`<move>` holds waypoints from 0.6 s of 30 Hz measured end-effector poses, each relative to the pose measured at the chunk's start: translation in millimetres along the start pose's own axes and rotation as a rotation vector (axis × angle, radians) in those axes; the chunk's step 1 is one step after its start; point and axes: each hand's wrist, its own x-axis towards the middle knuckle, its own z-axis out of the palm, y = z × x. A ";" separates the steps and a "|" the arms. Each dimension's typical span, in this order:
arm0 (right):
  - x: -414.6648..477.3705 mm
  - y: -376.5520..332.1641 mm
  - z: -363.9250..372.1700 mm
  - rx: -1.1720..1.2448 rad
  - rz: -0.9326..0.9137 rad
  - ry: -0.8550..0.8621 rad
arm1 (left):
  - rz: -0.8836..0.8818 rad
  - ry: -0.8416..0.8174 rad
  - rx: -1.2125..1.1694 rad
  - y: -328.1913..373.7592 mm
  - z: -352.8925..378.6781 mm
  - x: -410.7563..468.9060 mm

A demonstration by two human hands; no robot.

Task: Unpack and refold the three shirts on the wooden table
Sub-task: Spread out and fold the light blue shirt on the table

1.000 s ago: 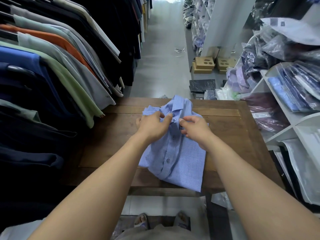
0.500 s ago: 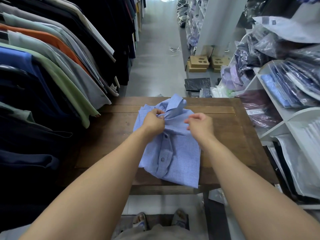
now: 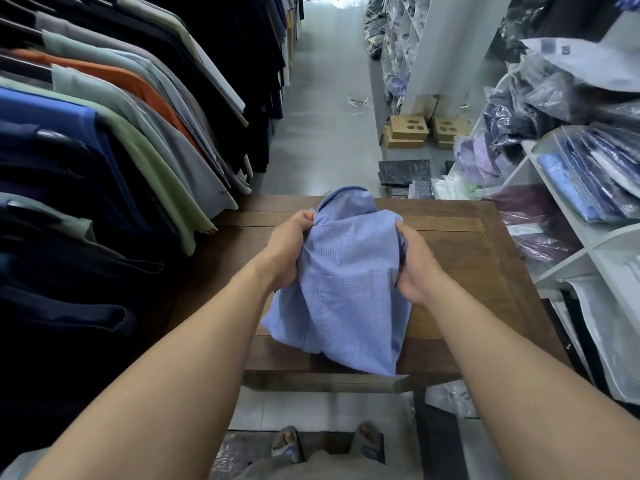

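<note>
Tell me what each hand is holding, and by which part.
Both hold the blue shirt. The left-hand grip bunches its left edge just below the collar; the right-hand grip clutches the opposite edge, a little lower.

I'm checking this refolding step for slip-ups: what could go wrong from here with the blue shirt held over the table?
The blue shirt hangs down to the near edge of the wooden table; if let go, it may slide to the floor.
The left hand and right hand grip bunched cloth, so creases could set in.
The hanging shirts crowd the table's left side and might snag a spread sleeve.
</note>
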 end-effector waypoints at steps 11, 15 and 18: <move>-31.0 4.2 25.5 -0.174 -0.367 0.062 | -0.076 0.451 0.715 -2.6 16.8 11.9; -45.2 15.9 36.1 -0.381 -0.384 -0.042 | -0.048 0.153 0.468 10.1 27.6 8.3; -58.6 23.4 43.0 -0.469 -0.352 -0.230 | -0.174 0.026 0.321 13.7 34.0 3.3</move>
